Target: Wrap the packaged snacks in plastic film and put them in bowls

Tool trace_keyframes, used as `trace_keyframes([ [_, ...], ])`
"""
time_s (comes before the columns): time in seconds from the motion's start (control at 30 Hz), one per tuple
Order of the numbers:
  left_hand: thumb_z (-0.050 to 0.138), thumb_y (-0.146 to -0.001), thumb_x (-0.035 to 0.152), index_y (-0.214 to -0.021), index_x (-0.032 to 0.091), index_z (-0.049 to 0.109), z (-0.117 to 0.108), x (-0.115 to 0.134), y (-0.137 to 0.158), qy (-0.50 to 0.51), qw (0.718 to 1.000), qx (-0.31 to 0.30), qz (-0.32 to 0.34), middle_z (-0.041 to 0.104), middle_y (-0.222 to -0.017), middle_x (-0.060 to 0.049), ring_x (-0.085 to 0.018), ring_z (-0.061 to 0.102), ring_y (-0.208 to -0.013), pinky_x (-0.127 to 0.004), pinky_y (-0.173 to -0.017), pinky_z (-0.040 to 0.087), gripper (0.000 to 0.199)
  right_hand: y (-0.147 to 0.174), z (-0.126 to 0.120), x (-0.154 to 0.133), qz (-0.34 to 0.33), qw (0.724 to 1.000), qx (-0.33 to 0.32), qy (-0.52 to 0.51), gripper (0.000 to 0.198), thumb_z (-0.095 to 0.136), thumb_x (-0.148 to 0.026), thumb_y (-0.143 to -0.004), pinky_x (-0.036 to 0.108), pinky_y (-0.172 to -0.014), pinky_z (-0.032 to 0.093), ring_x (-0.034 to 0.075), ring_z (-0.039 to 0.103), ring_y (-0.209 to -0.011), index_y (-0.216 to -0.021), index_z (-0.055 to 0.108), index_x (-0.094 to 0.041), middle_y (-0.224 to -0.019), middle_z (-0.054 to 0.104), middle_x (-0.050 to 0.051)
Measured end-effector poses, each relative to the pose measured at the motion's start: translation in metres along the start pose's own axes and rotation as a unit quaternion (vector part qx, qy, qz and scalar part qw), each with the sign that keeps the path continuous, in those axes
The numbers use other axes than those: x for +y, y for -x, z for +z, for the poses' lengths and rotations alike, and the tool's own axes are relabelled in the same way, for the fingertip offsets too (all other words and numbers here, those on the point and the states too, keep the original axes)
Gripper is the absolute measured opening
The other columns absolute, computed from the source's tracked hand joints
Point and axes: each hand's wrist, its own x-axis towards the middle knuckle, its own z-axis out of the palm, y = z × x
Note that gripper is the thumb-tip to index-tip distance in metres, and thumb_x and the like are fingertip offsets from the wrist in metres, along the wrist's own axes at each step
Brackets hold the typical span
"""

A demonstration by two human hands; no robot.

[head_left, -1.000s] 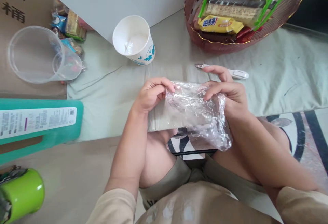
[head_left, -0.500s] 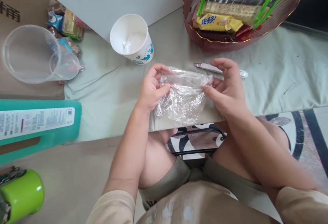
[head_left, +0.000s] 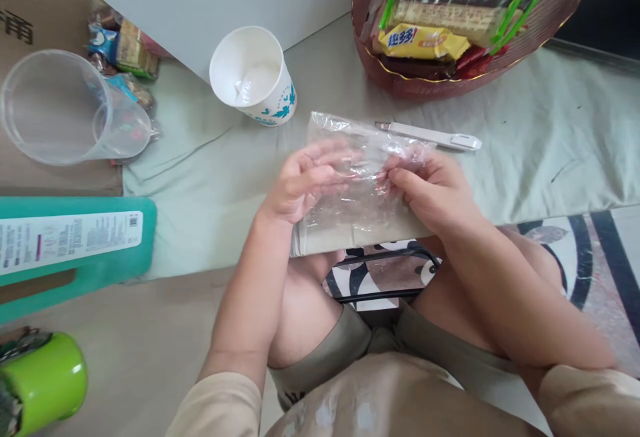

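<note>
A clear, crinkled plastic bag or wrapper (head_left: pixel 345 207) is stretched between my hands near the front edge of the cloth-covered table. My right hand (head_left: pixel 435 187) pinches its right side between thumb and fingers. At the left side, my left hand (head_left: pixel 310 180) has its fingers stretched out and apart against the film; whether they lie inside or behind it I cannot tell. Just beyond the plastic lies a white utility knife (head_left: pixel 433 136), blade end pointing left. A white paper cup (head_left: pixel 255 77) with blue leaf prints stands past my left hand, with some clear plastic inside.
A dark red, gold-rimmed bowl (head_left: pixel 425 87) of packaged snacks stands at the back right. On the left are a clear plastic cup (head_left: pixel 60 107) on its side, snack packets (head_left: pixel 135 50), a teal jug (head_left: pixel 145 237) and a green container (head_left: pixel 57 374). A white panel (head_left: pixel 200 4) rises behind.
My left hand has loosened its pinch and straightened its fingers. The right hand has moved slightly inward and lower, uncovering the utility knife. The plastic is now spread flatter, its upper left corner raised.
</note>
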Motion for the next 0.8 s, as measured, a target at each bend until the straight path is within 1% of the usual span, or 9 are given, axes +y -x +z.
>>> trace_keyframes([
  [0.07, 0.085, -0.073, 0.039, -0.103, 0.017, 0.073, 0.003, -0.001, -0.001, -0.041, 0.999, 0.016, -0.031, 0.082, -0.094, -0.007, -0.024, 0.081, -0.085, -0.029, -0.069, 0.066, 0.04, 0.001, 0.0, 0.0, -0.017, 1.0, 0.013, -0.017, 0.011, 0.076, -0.028, -0.084, 0.032, -0.064, 0.058, 0.017, 0.07, -0.068, -0.092, 0.068, -0.026, -0.076, 0.073, -0.001],
  [0.13, 0.08, -0.076, 0.035, -0.097, 0.017, 0.074, 0.006, 0.0, 0.0, -0.059, 0.997, 0.054, -0.022, 0.081, -0.085, -0.004, -0.021, 0.08, -0.081, -0.026, -0.066, 0.065, 0.029, 0.001, 0.0, -0.001, -0.015, 1.0, 0.003, 0.002, 0.017, 0.079, -0.028, -0.083, 0.032, -0.061, 0.057, 0.017, 0.068, -0.066, -0.097, 0.069, -0.027, -0.074, 0.072, -0.001],
  [0.2, 0.078, -0.077, 0.033, -0.101, 0.018, 0.075, 0.007, 0.0, 0.002, -0.067, 0.996, 0.058, -0.011, 0.081, -0.084, -0.003, -0.019, 0.08, -0.078, -0.025, -0.065, 0.064, 0.028, 0.001, -0.001, -0.002, -0.01, 0.999, -0.008, 0.036, 0.014, 0.079, -0.028, -0.083, 0.031, -0.057, 0.054, 0.017, 0.066, -0.061, -0.091, 0.069, -0.025, -0.069, 0.07, -0.001],
  [0.27, 0.078, -0.077, 0.032, -0.104, 0.017, 0.076, 0.006, 0.0, 0.004, -0.08, 0.996, 0.038, -0.021, 0.081, -0.081, -0.002, -0.018, 0.079, -0.071, -0.024, -0.061, 0.063, 0.031, 0.001, 0.0, -0.003, -0.014, 0.999, -0.002, 0.042, 0.013, 0.078, -0.03, -0.085, 0.029, -0.053, 0.051, 0.015, 0.063, -0.057, -0.084, 0.066, -0.024, -0.065, 0.068, -0.001],
  [0.3, 0.078, -0.078, 0.031, -0.104, 0.016, 0.076, 0.005, 0.001, 0.005, -0.085, 0.996, 0.03, -0.029, 0.08, -0.077, -0.002, -0.018, 0.078, -0.067, -0.024, -0.058, 0.061, 0.031, 0.001, 0.0, -0.004, -0.016, 0.999, 0.003, 0.036, 0.015, 0.077, -0.031, -0.086, 0.027, -0.049, 0.049, 0.014, 0.061, -0.053, -0.083, 0.065, -0.024, -0.063, 0.066, -0.002],
  [0.47, 0.072, -0.077, 0.028, -0.1, 0.015, 0.079, 0.002, 0.006, 0.009, -0.068, 0.997, 0.018, -0.024, 0.073, -0.058, 0.001, -0.015, 0.069, -0.048, -0.022, -0.047, 0.053, 0.028, 0.002, 0.0, -0.002, -0.008, 1.0, -0.002, 0.014, 0.024, 0.078, -0.042, -0.089, 0.023, -0.037, 0.035, 0.009, 0.048, -0.038, -0.093, 0.062, -0.025, -0.051, 0.056, -0.008],
  [0.57, 0.07, -0.073, 0.025, -0.095, 0.016, 0.08, 0.001, 0.01, 0.009, -0.043, 0.998, 0.026, -0.027, 0.071, -0.055, 0.002, -0.013, 0.062, -0.04, -0.022, -0.039, 0.046, 0.026, 0.002, -0.001, 0.0, -0.029, 1.0, 0.013, 0.001, 0.025, 0.079, -0.043, -0.088, 0.024, -0.035, 0.032, 0.009, 0.046, -0.037, -0.094, 0.062, -0.025, -0.052, 0.056, -0.008],
  [0.67, 0.07, -0.072, 0.026, -0.089, 0.017, 0.078, -0.001, 0.01, 0.008, -0.018, 1.0, 0.007, -0.023, 0.071, -0.055, 0.002, -0.013, 0.059, -0.037, -0.022, -0.036, 0.043, 0.021, 0.002, -0.002, 0.003, -0.041, 0.999, 0.021, -0.006, 0.024, 0.078, -0.044, -0.089, 0.025, -0.037, 0.031, 0.009, 0.044, -0.039, -0.092, 0.063, -0.025, -0.055, 0.056, -0.007],
  [0.8, 0.078, -0.073, 0.031, -0.081, 0.021, 0.074, -0.002, 0.007, 0.005, 0.015, 0.999, -0.001, 0.037, 0.066, -0.055, 0.005, -0.013, 0.06, -0.04, -0.022, -0.035, 0.042, 0.013, 0.004, -0.003, 0.005, -0.064, 0.997, 0.025, -0.024, 0.023, 0.077, -0.047, -0.088, 0.027, -0.042, 0.035, 0.011, 0.047, -0.046, -0.091, 0.067, -0.027, -0.061, 0.058, -0.004],
])
